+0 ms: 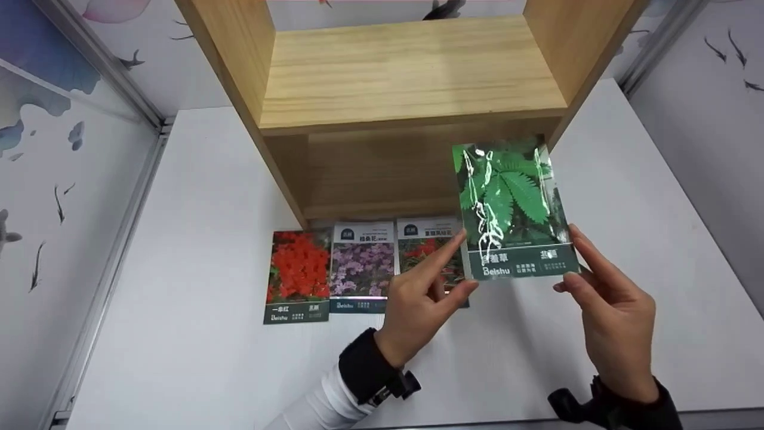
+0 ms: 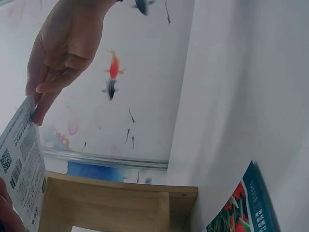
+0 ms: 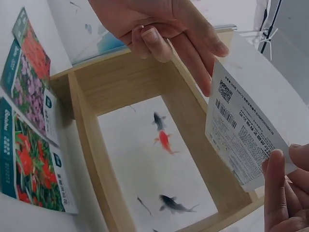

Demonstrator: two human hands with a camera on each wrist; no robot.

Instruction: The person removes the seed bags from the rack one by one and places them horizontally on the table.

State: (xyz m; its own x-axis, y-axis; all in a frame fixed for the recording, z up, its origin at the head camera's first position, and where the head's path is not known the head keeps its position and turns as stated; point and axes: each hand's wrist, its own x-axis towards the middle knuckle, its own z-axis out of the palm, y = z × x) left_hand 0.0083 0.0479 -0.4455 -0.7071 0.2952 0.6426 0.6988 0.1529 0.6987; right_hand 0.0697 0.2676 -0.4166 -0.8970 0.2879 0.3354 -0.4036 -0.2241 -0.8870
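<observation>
Both hands hold a seed packet point(image 1: 507, 209) with a green leaf picture, raised over the table's right side and tilted. My left hand point(image 1: 418, 301) pinches its lower left edge between thumb and fingers. At the lower right corner, my right hand point(image 1: 621, 316) pinches it the same way. Both wrist views show the packet's pale back point(image 3: 241, 135), printed with a QR code and barcode. Below and left lie a red-flower packet point(image 1: 296, 269), a purple-flower packet point(image 1: 362, 269) and another red-flower packet point(image 1: 424, 248), the last partly hidden by my left hand.
A wooden shelf unit point(image 1: 412, 71) stands behind the packets on a white table point(image 1: 197, 298). Its lower compartment opens toward me, partly covered by the raised packet. White panels point(image 1: 77, 167) painted with fish enclose the table.
</observation>
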